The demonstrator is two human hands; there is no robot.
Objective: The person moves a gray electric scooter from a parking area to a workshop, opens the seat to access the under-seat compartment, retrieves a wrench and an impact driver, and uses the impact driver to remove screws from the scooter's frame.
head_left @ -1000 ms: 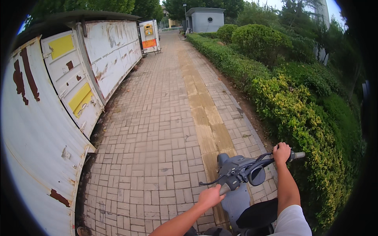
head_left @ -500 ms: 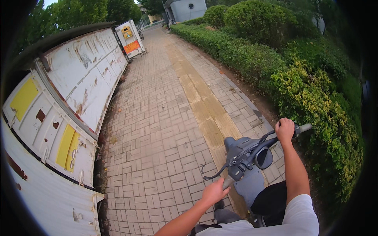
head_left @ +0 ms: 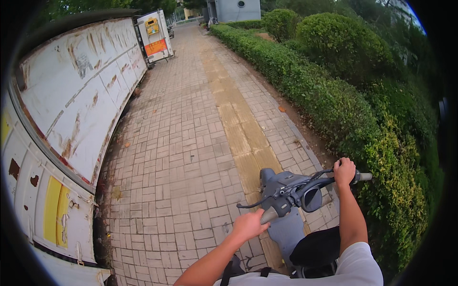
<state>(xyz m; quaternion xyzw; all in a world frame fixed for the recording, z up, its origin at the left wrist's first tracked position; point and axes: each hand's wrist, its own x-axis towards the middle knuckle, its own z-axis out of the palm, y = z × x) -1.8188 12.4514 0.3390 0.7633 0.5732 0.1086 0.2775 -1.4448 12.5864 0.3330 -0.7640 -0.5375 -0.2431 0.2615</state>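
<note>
A grey scooter is in front of me at the lower right, its handlebar running from lower left to upper right. My left hand is wrapped round the left handlebar grip, below the dark brake lever. Farther out, my right hand curls its fingers over the right side of the handlebar, and the pale end of the right grip sticks out beyond it. A rounded mirror sits between my hands. A black padded piece lies behind the front panel, partly hidden by my right arm.
Block paving stretches ahead with a yellow tactile strip along it. Rusty white metal containers line the left, and a white panel with orange and yellow markings stands farther on. A curb and green hedge border the right.
The scooter and I have advanced along the paving; the containers and hedge have slid back past me. The handlebar appears slightly farther left, with both hands still on it.
</note>
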